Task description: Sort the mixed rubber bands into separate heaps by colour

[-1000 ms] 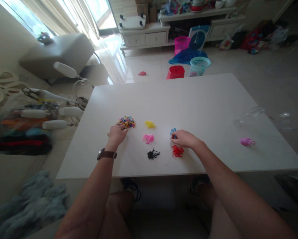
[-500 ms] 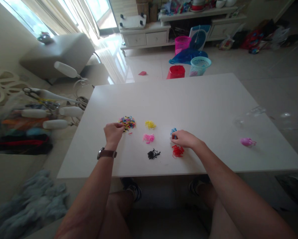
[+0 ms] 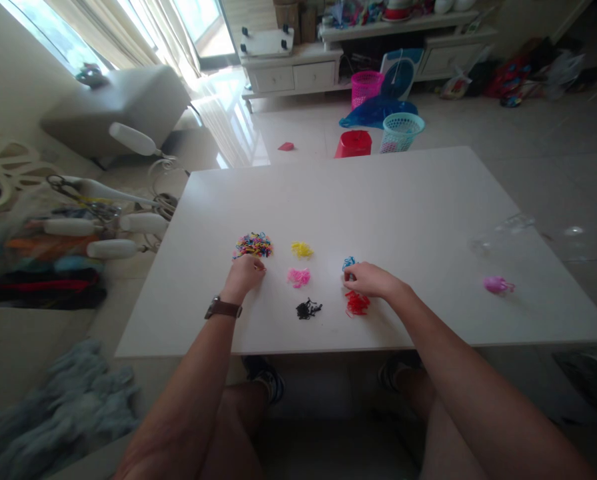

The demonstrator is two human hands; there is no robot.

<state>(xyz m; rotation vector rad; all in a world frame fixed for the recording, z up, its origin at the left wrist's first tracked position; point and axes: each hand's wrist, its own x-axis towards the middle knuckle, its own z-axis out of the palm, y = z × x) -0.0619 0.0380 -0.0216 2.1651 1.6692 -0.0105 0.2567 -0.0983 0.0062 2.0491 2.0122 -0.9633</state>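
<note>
My left hand (image 3: pixel 246 275), with a brown-strapped watch on its wrist, rests at the near edge of a mixed pile of small coloured rubber bands (image 3: pixel 256 245). Its thumb and finger are pinched at the spot of a loose pink rubber band, now mostly hidden by the fingertips. My right hand (image 3: pixel 368 278) is closed in a pinch beside a small pile of blue bands (image 3: pixel 349 263); whatever is between its fingers is too small to make out. Just below it lie red bands (image 3: pixel 357 304). Yellow bands (image 3: pixel 302 249), pink bands (image 3: pixel 299 277) and black bands (image 3: pixel 308 309) form separate piles between my hands.
All the piles lie on a white table (image 3: pixel 403 207). A pink-purple toy (image 3: pixel 498 285) is at its right, near clear plastic pieces (image 3: pixel 516 222). Beyond the far edge stand a red stool (image 3: pixel 354 143) and a light-blue basket (image 3: pixel 401 132). A white lamp stand (image 3: pixel 143 223) is at the left.
My left hand has moved right and nearer to me, from the pile's left side to the loose pink band. My right hand stays by the blue bands.
</note>
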